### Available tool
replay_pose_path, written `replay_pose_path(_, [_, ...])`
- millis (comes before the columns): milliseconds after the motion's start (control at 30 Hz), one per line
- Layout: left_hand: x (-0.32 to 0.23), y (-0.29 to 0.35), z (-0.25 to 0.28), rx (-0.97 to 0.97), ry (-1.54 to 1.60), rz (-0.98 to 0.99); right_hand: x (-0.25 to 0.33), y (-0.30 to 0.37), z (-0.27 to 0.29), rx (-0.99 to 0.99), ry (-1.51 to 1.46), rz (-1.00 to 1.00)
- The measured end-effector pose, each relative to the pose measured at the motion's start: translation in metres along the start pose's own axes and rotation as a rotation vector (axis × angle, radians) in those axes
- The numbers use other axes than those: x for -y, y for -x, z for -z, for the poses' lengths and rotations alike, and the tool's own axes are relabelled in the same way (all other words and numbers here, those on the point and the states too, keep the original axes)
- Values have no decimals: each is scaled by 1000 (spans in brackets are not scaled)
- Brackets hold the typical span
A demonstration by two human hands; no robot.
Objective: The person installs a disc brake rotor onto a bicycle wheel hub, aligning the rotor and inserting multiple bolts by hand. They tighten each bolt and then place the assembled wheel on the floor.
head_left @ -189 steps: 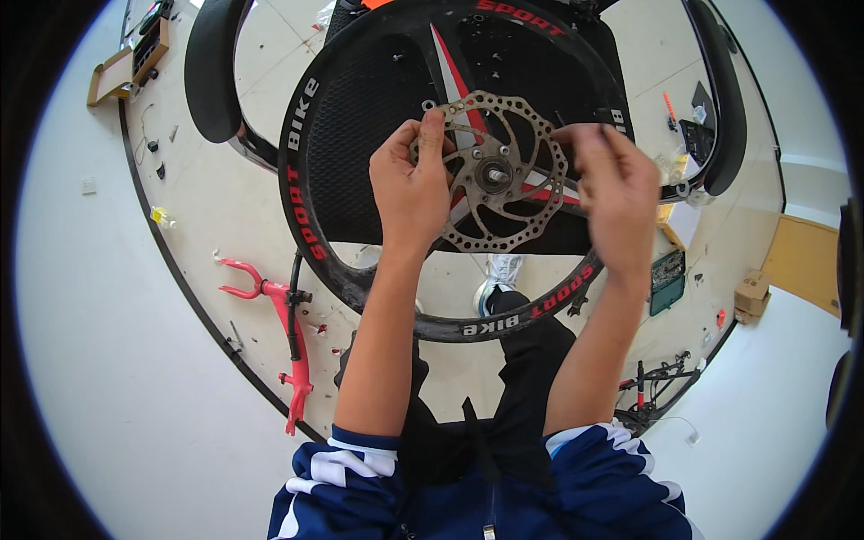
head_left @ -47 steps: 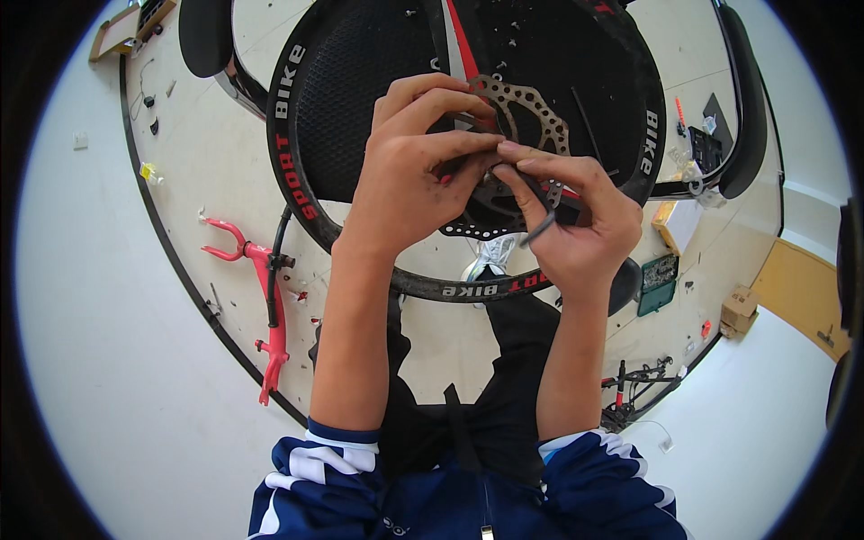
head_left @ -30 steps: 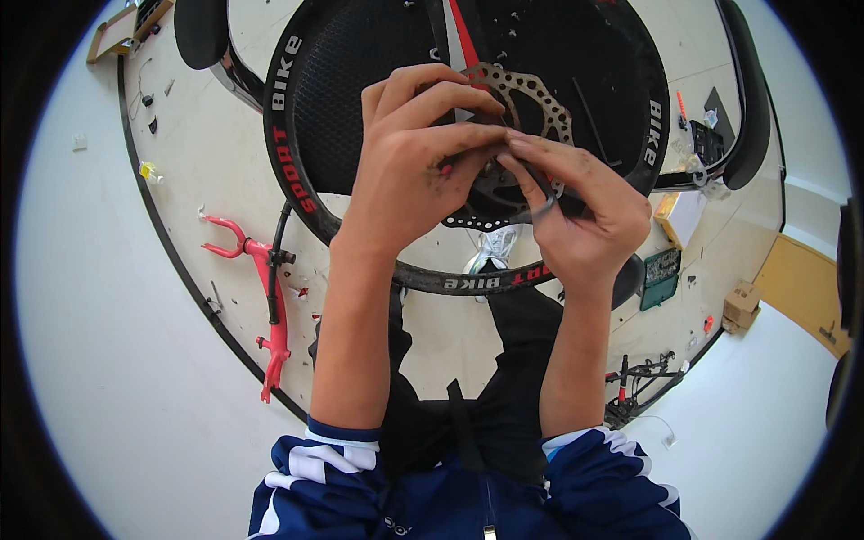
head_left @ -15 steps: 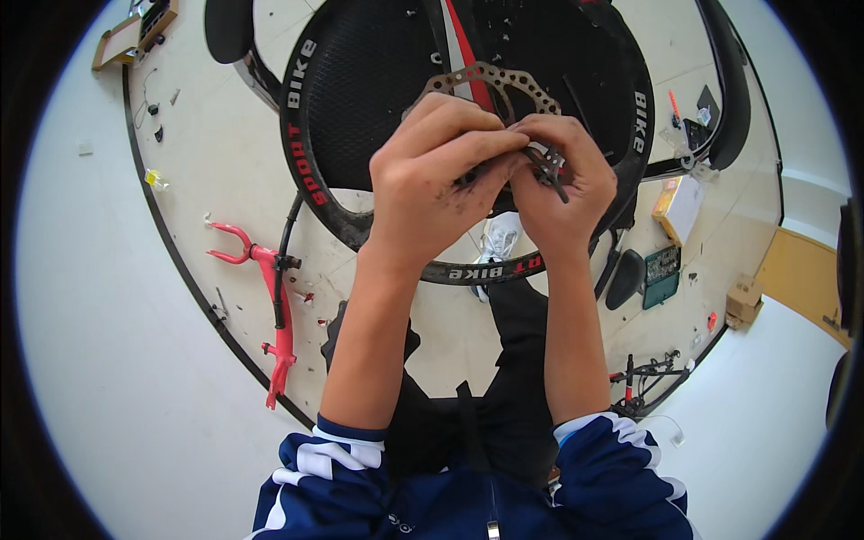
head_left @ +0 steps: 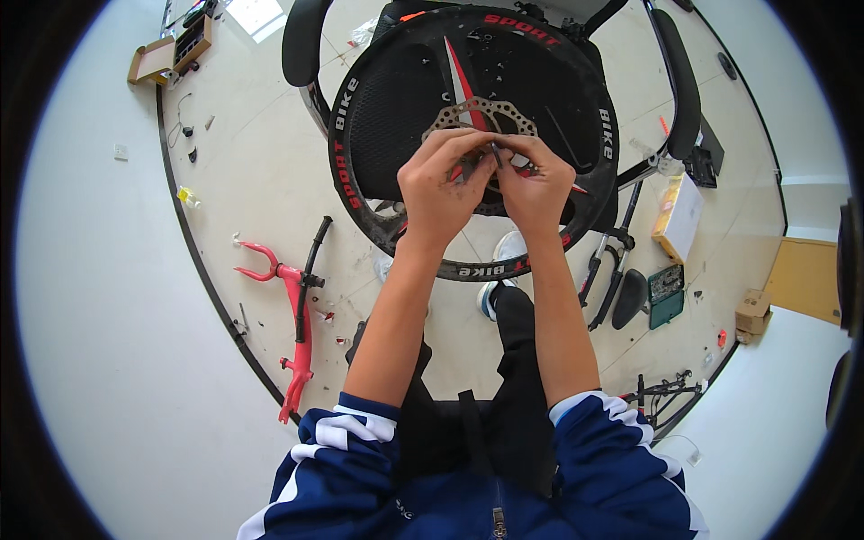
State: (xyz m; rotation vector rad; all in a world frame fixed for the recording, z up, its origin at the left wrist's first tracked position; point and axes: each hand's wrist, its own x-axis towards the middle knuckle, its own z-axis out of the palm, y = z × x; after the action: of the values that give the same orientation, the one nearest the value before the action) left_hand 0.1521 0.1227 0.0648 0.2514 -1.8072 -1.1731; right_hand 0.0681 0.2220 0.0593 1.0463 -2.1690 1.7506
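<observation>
A black bicycle wheel, with red and white lettering and a red-and-white spoke, lies flat on a black chair seat. A perforated metal brake disc sits at its middle. Over the disc's near side, my left hand and my right hand meet at the fingertips. Both pinch a small, thin dark piece; its exact kind does not show. Dark smudges mark my left fingers. The hub is mostly hidden behind my hands. To their right, a thin bent black rod lies inside the rim.
Chair armrests rise on both sides of the wheel. A pink bike frame lies on the floor at left. At right are a black saddle, a green tool case, a white-and-yellow box and a cardboard box.
The view has shifted, with more of the wheel and chair showing. My hands stay together over the disc. The dark piece now stands between the fingertips instead of slanting below my right fingers.
</observation>
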Motion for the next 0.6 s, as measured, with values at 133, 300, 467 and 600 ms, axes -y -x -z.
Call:
replay_pose_path(133, [3, -4, 0, -12, -44, -29, 2, -4, -1, -13, 27, -28])
replay_pose_path(300, [8, -6, 2, 38, -65, -138, 4, -10, 2, 55, 77, 49])
replay_pose_path(467, [2, -9, 6, 84, -132, -170, 4, -3, 8, 114, -1, -37])
replay_pose_path(600, [1, -5, -3, -2, -64, -95, -6, -4, 6, 76, 31, 20])
